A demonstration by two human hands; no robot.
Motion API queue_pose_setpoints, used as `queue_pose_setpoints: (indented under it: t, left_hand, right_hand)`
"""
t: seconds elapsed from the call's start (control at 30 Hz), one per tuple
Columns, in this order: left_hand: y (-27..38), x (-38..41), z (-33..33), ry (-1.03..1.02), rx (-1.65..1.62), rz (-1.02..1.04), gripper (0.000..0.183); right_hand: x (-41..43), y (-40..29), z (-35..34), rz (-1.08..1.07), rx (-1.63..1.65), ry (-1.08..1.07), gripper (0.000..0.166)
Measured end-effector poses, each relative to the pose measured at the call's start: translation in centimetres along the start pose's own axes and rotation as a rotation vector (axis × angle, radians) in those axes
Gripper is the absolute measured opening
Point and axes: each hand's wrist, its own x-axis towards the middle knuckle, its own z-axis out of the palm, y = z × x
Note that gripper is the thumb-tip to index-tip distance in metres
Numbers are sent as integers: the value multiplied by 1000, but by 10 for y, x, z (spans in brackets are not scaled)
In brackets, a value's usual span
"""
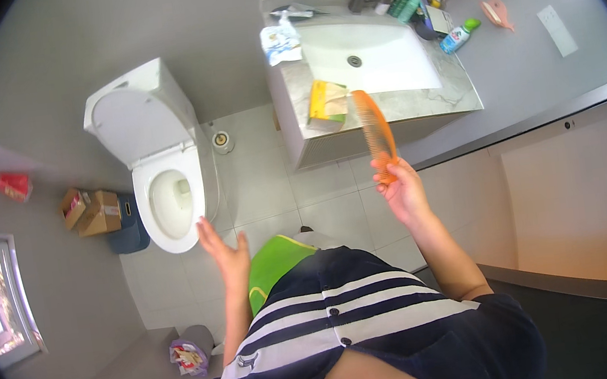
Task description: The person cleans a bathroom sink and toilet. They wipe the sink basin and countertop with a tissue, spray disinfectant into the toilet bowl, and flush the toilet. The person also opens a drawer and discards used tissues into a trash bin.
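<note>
An orange comb (379,123) is gripped at its lower end by my right hand (402,186). It points up towards the front edge of the washbasin (371,50), its teeth facing left. Near the comb's upper tip, a yellow and green tissue box (321,105) with a tissue sticking out sits on the marbled counter's front left corner. My left hand (226,256) is empty with its fingers apart. In the picture it lies beside the front rim of a white toilet (171,211), whose lid is raised; whether they touch I cannot tell.
Bottles (406,3) and other toiletries crowd the back right of the counter, and a blue spray can with a green cap (460,37) stands at its right. Cardboard boxes (96,210) and a blue bin (131,227) flank the toilet. A lined waste bin (190,354) is lower left.
</note>
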Motion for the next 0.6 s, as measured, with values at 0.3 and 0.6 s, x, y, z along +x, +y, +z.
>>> queue_pose_setpoints:
  t: [0.3,0.6]
  left_hand:
    - [111,90,139,-463,44,172,104]
    - [144,163,301,-481,359,192,118]
  right_hand:
    - [70,-25,-101,121,182,394,21]
    - [115,-99,-132,52,-18,557,19]
